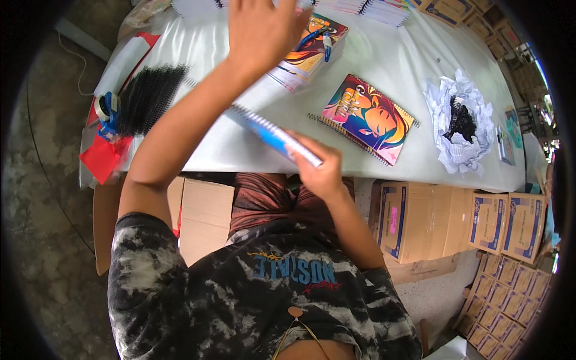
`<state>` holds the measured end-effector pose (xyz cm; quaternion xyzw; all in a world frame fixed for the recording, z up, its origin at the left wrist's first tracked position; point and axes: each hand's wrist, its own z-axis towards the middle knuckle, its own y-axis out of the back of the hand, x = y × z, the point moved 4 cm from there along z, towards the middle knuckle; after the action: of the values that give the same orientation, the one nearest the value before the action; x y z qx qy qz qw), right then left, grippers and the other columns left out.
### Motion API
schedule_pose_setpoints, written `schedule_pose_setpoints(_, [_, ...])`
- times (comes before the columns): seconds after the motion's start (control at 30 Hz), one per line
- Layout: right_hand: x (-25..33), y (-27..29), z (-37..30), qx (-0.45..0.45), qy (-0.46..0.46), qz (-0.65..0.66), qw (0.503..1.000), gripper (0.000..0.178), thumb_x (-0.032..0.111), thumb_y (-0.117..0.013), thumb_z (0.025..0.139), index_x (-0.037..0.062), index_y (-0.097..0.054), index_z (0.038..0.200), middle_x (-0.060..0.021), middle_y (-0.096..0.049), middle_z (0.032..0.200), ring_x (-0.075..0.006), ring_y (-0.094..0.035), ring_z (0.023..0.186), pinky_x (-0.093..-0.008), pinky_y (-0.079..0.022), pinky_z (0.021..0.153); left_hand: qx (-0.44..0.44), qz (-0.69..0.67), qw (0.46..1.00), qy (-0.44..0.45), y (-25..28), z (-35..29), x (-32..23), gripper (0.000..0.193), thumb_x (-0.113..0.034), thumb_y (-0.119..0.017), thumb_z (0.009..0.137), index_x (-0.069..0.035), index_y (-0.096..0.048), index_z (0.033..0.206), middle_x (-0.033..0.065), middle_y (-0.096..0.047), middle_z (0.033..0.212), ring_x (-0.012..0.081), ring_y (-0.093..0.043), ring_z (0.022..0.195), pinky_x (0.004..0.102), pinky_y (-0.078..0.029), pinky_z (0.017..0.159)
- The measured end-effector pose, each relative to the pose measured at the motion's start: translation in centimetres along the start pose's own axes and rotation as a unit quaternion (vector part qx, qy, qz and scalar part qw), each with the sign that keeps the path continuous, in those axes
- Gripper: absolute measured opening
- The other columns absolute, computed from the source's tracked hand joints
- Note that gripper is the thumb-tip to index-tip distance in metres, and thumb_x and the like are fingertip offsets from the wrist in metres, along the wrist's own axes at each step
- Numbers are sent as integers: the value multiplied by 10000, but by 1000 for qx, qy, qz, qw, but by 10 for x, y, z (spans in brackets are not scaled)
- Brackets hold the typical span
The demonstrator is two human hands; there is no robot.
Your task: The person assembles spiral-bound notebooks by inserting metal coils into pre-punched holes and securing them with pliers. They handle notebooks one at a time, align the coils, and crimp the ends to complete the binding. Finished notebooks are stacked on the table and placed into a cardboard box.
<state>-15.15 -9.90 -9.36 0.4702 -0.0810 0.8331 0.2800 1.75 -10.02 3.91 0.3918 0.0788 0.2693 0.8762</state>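
My right hand point(320, 169) grips a spiral-bound notebook point(270, 137) near its lower end, tilted almost edge-on over the table's near edge. Its cover looks blue and a coil runs along its spine, though motion smears the far end. My left arm stretches to the far side. There my left hand point(261, 33) hovers with fingers spread, their tips cut off by the upper edge. Beside it, a stack of illustrated covers and pages point(315, 51) carries a blue-handled hand tool point(324, 43). A coil-bound notebook with a colourful illustrated cover point(367, 119) lies flat to the right.
Loose black coils point(150, 99) lie heaped at the left, beside a blue tape dispenser point(108, 115) and red sheets point(105, 159). Crumpled white wrapping point(441, 132) with black scraps sits at the right. Cardboard boxes point(447, 216) stand under and beside the white-covered table point(240, 159).
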Motion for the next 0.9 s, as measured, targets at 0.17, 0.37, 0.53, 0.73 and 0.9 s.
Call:
schedule_pose_setpoints(0.17, [25, -5, 13, 38, 193, -168, 966, 377, -65, -618, 696, -26, -600, 1071, -160, -643, 1055, -257, -649, 941, -335, -539, 758, -133, 47, 981, -133, -15, -39, -17, 317, -216, -667, 764, -198, -622, 1077, 3, -558, 1142, 223, -511, 1025, 380, -374, 803])
schedule_pose_setpoints(0.37, [-6, -1, 6, -20, -26, 17, 999, 327, -41, -620, 770, -14, -614, 1096, -186, -660, 982, -223, -671, 841, -269, -516, 715, 25, -144, 989, -12, -9, -18, 1, 361, -221, -638, 793, -152, -570, 1141, 63, -525, 1183, 262, -480, 1073, 395, -352, 861])
schedule_pose_setpoints(0.53, [-24, 18, 0, -36, -43, 20, 998, 345, -45, -606, 779, -4, -607, 1122, -150, -662, 1018, -217, -666, 867, -268, -509, 740, -116, -164, 975, -97, 13, -42, -2, 629, -331, -673, 756, -117, -442, 1300, 152, -478, 1237, 300, -420, 1173, 413, -317, 960])
schedule_pose_setpoints(0.73, [-14, 9, -6, -28, 17, -22, 999, 396, -107, -559, 746, 8, -606, 1122, -153, -644, 1061, -273, -643, 958, -323, -519, 793, -102, -348, 919, -156, -41, -197, -14, 778, -690, -472, 773, -104, -466, 1286, 145, -411, 1336, 370, -347, 1271, 542, -173, 1055])
schedule_pose_setpoints(0.9, [-8, -2, -10, 2, 74, -44, 996, 445, -125, -552, 697, 2, -601, 1121, -149, -631, 1090, -280, -641, 951, -324, -521, 801, -210, -146, 946, -200, -11, -170, 6, 812, -729, -478, 742, -126, -472, 1287, 228, -439, 1202, 385, -412, 1173, 517, -281, 978])
